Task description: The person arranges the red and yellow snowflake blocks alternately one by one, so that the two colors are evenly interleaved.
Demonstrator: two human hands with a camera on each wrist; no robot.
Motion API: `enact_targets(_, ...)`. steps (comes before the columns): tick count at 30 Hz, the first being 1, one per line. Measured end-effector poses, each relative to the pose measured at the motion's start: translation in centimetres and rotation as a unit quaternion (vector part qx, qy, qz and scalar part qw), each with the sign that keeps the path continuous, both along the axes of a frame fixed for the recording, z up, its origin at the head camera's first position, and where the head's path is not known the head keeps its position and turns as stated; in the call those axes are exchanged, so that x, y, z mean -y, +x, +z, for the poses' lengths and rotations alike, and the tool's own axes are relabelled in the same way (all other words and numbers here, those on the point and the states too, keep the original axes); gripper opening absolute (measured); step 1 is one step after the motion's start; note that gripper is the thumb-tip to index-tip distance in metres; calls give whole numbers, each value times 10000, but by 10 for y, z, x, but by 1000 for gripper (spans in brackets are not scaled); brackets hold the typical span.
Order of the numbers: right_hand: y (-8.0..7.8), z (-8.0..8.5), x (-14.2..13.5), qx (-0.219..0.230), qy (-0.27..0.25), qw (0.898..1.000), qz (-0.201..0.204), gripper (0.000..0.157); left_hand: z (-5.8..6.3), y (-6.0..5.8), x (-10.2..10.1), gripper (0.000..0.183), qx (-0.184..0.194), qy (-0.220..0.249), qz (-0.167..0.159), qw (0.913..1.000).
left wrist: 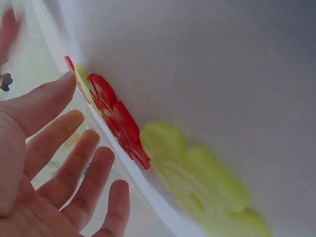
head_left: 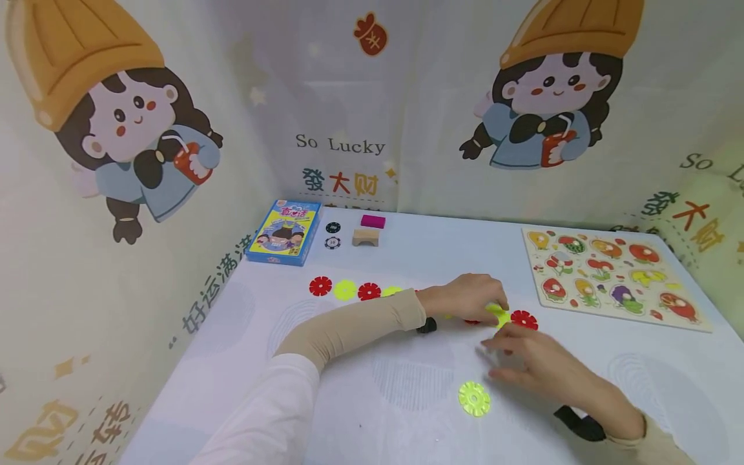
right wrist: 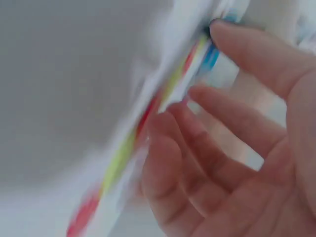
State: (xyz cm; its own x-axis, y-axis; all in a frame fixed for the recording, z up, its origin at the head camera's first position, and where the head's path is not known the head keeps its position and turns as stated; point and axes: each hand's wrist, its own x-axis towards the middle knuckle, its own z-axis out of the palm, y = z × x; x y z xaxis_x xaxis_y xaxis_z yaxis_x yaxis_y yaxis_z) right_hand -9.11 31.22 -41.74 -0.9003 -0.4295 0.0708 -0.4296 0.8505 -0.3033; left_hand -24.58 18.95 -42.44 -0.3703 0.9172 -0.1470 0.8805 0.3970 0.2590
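Red and yellow-green plastic snowflake discs lie in an alternating row across the white table; a red disc (head_left: 320, 286) is at its left end and another red disc (head_left: 524, 320) at its right. My left hand (head_left: 469, 298) reaches over the row, thumb and fingers spread about a yellow-green disc (head_left: 498, 316). In the left wrist view its thumb overlaps the row beside a red disc (left wrist: 118, 118). My right hand (head_left: 540, 361), blurred, hovers in front of the row's right end with fingers apart and holding nothing. A single yellow-green disc (head_left: 475, 398) lies nearer me. The left forearm hides the row's middle.
A blue and yellow card box (head_left: 283, 232) lies at the back left. Beside it are two poker chips (head_left: 332, 243), a wooden block (head_left: 365, 237) and a magenta block (head_left: 373, 221). A fruit puzzle board (head_left: 619, 278) lies at the right. A patterned curtain hangs behind the table.
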Motion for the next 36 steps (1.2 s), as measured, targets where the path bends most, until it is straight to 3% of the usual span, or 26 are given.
enact_targets(4,21,-3,35,211,116,9948,985,43,2,0,-4,41,19,-163,48,9999)
enact_targets(7,28,-3,46,86,218,9939,1077,40,3,2,-7,47,34,-356,72,9993)
enact_targets(18,28,1,38,518,517,9957,576,45,0,4,-15,43,5,-437,170,9989)
enact_targets(28,30,2,40,589,274,9960,611,34,2,5,-16,46,-78,-460,72,9989)
enact_targets(31,24,7,25,424,362,9980,307,33,4,5,-19,49,-12,-461,134,9988)
enact_targets(36,1,16,-34,244,365,9964,-722,35,5,8,-28,50,24,-411,5,9992)
